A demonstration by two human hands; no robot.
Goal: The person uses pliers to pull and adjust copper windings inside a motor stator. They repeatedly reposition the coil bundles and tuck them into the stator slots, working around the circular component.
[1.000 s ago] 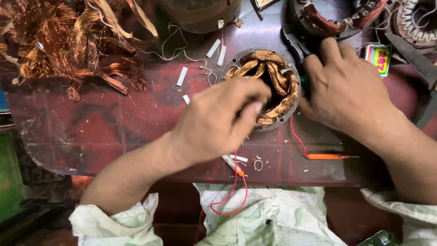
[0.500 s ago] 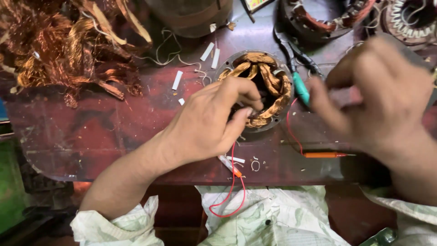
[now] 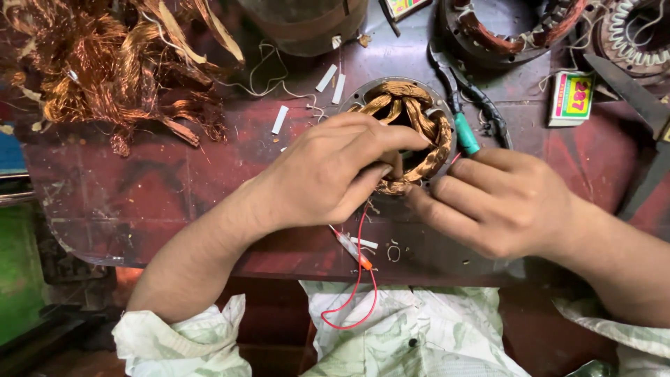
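Vs half a second back: right hand (image 3: 499, 202) has dropped from raised and blurred over the far right of the worktop (image 3: 139, 202) to low against the near-right rim of the stator (image 3: 408, 132); left hand barely moved. Stator sits mid-worktop, slightly toward the far edge, copper windings facing up. Left hand (image 3: 335, 171) is curled over its near side, fingers closed narrow, thumb and index pinching down on the copper coil at the near rim; what exactly sits between the fingertips is hidden. Right hand is partly closed, fingers extended left and touching the stator's near-right edge, a green-handled tool (image 3: 465, 132) sticking out past the knuckles toward the far edge; can't tell if it's gripped or just lying behind the hand. Red wire (image 3: 359, 279) runs from under the left hand over the near edge. Scrap copper wire pile (image 3: 112, 77) at the far-left corner, small box (image 3: 572, 98) at far right.
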